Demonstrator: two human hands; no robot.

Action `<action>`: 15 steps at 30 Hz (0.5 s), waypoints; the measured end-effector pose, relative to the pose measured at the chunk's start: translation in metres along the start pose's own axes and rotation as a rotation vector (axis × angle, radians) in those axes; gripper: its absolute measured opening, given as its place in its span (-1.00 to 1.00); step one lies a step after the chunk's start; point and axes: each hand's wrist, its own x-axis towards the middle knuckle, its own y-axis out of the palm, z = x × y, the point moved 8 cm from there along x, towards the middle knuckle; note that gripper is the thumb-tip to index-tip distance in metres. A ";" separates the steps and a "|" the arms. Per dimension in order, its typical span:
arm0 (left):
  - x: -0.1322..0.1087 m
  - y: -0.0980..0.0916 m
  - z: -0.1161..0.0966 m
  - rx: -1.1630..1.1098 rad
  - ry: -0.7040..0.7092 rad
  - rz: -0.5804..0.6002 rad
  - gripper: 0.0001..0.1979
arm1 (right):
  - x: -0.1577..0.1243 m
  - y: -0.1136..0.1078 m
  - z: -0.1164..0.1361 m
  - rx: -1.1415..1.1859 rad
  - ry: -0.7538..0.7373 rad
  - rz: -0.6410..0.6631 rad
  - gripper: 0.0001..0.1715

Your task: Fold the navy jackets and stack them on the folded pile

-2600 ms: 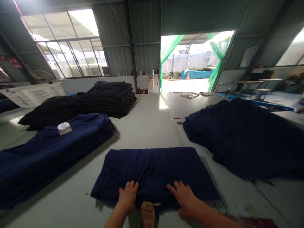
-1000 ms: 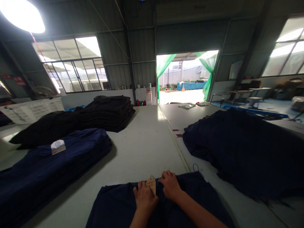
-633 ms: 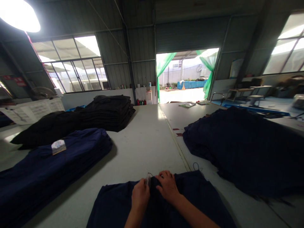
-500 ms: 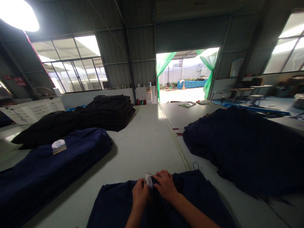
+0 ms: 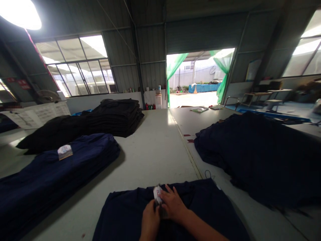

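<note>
A navy garment (image 5: 120, 214) lies on the table right in front of me. A white hang tag (image 5: 157, 191) with printing rests near the garment's top edge. Its lower part is mostly covered by my fingers. My left hand (image 5: 150, 219) is closed, with thumb and fingers pinching the tag's lower end. Over the tag's right side lies my right hand (image 5: 175, 206), fingers stretched and spread, touching tag and cloth. A thin cord loop (image 5: 207, 174) sticks up beyond the garment's upper right corner.
To the left lies a stack of navy garments (image 5: 82, 164) with a tag (image 5: 65, 152) on top. Behind it sits a stack of black garments (image 5: 120, 117). A large navy heap (image 5: 258, 157) covers the right side. The pale tabletop (image 5: 152, 150) has a seam running away from me.
My left hand has moved down to the tag's lower end. My right hand has slid left and down over the tag, which now lies flatter and faces me more.
</note>
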 end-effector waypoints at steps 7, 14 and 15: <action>-0.001 -0.006 -0.006 0.605 0.098 -0.043 -0.40 | -0.011 0.008 -0.002 -0.058 -0.009 0.074 -0.14; -0.001 0.016 0.020 0.657 0.052 0.229 -0.42 | -0.015 0.035 -0.007 -0.033 -0.089 0.036 -0.22; 0.001 0.015 0.020 0.646 0.060 0.214 -0.43 | -0.014 0.038 -0.009 -0.039 -0.089 0.028 -0.22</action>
